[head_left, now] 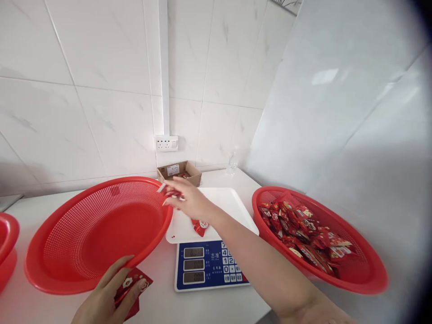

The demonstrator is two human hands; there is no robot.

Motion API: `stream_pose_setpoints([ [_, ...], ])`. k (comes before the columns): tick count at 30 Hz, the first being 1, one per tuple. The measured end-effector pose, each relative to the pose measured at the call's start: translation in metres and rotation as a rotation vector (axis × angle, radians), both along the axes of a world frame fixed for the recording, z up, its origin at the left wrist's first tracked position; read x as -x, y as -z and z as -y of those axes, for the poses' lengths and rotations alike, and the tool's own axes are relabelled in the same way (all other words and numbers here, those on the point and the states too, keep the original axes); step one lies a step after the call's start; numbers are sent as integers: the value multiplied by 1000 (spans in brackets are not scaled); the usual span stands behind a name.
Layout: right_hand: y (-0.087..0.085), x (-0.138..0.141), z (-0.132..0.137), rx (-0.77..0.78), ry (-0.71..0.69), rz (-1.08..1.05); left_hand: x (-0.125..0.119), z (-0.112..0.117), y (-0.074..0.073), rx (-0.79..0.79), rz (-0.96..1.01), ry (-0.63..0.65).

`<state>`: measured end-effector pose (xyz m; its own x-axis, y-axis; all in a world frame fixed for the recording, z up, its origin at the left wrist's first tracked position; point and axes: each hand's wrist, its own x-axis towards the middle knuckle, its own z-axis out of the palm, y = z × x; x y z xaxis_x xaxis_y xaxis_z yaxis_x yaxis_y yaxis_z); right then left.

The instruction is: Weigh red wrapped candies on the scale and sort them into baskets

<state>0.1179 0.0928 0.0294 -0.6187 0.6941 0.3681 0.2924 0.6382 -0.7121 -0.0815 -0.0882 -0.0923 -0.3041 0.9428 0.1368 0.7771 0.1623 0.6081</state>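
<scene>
My left hand (107, 294) is closed on a red paper packet (140, 280) with white flower prints, low in front of the left basket. Over the far left part of the scale's white pan (229, 202), my right hand (189, 198) pinches a small red-and-white wrapped snack (171, 191), close to the basket's right rim. One red wrapped snack (200, 226) lies on the pan below my wrist. The scale's blue panel (212, 265) faces me, its right part covered by my forearm. Much of the held snack is hidden by my fingers.
A big red basket (141, 263) stands left of the scale, and part of another red basket (8, 236) shows farther left. At right, a red basket (367, 279) holds many wrapped snacks (303, 225). Behind are a cardboard box (194, 173) and wall socket (166, 143).
</scene>
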Motion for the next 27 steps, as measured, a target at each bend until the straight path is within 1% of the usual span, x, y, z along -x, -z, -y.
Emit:
stream_pose_setpoints([
  [1,-4,7,4,-3,-58,83,-2,0,-2,29,35,-4],
  [3,-5,6,8,-6,-99,264,-5,1,-5,76,85,-8],
  [5,0,-11,6,13,-78,443,-7,2,-8,88,94,-28],
  [8,15,-48,-6,96,-46,690,-7,1,-13,106,85,-42],
  [10,27,-67,-13,136,-37,776,-6,-2,-15,103,78,-47],
  [12,40,-79,-18,101,-29,748,-5,-6,-16,97,76,-39],
  [13,46,-81,-19,62,-15,697,-5,-7,-17,98,81,-38],
  [15,57,-83,-22,2,57,557,-5,-8,-18,117,98,-32],
  [17,64,-82,-24,-11,143,442,-6,-7,-21,132,100,-33],
  [19,66,-78,-28,3,201,378,-8,-5,-23,127,87,-29],
  [21,62,-69,-30,1,228,342,-10,-3,-25,101,69,-24],
  [23,53,-50,-31,49,243,272,-12,-2,-27,79,67,-15],
  [25,40,-22,-29,184,221,157,-13,-3,-29,76,82,-6],
  [26,33,-6,-27,270,175,94,-13,-5,-30,75,94,-3],
  [27,27,10,-25,311,127,50,-13,-7,-32,73,103,0],
])
